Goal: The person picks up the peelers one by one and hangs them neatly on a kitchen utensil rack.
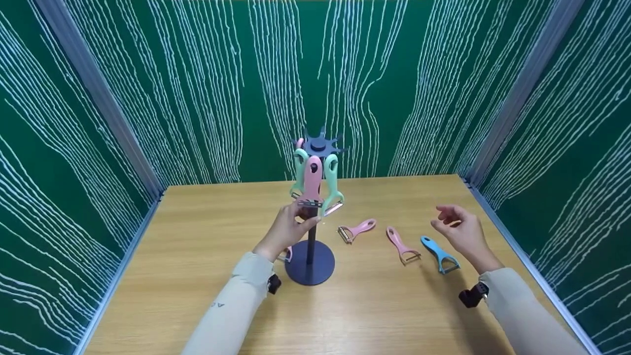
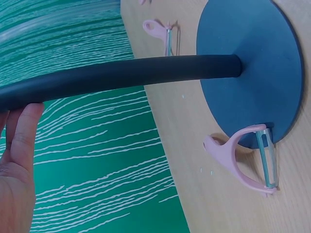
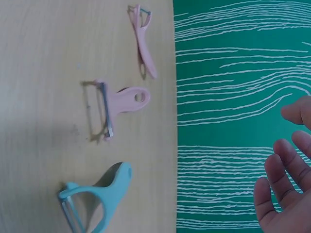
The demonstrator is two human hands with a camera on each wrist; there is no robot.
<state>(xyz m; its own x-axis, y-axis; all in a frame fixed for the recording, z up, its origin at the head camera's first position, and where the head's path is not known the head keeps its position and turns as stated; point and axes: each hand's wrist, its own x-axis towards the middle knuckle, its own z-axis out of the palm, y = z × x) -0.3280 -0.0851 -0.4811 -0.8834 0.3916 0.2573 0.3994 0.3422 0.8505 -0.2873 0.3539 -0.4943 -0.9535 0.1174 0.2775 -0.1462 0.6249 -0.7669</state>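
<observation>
My left hand holds the dark pole of a round-based stand, its fingertips right against the pole in the left wrist view. Hooked on the stand's slotted top are a pink peeler in front, a green peeler to its left, a green peeler to its right, and a pink one partly hidden behind. Over the table at the right, my right hand hovers with fingers loosely curled and nothing in it. Nearest to it lies a blue peeler.
Two pink peelers lie between the stand and the blue one: one pink peeler and another pink peeler. A further pink peeler lies against the round base. Green walls enclose the wooden table behind and at the sides.
</observation>
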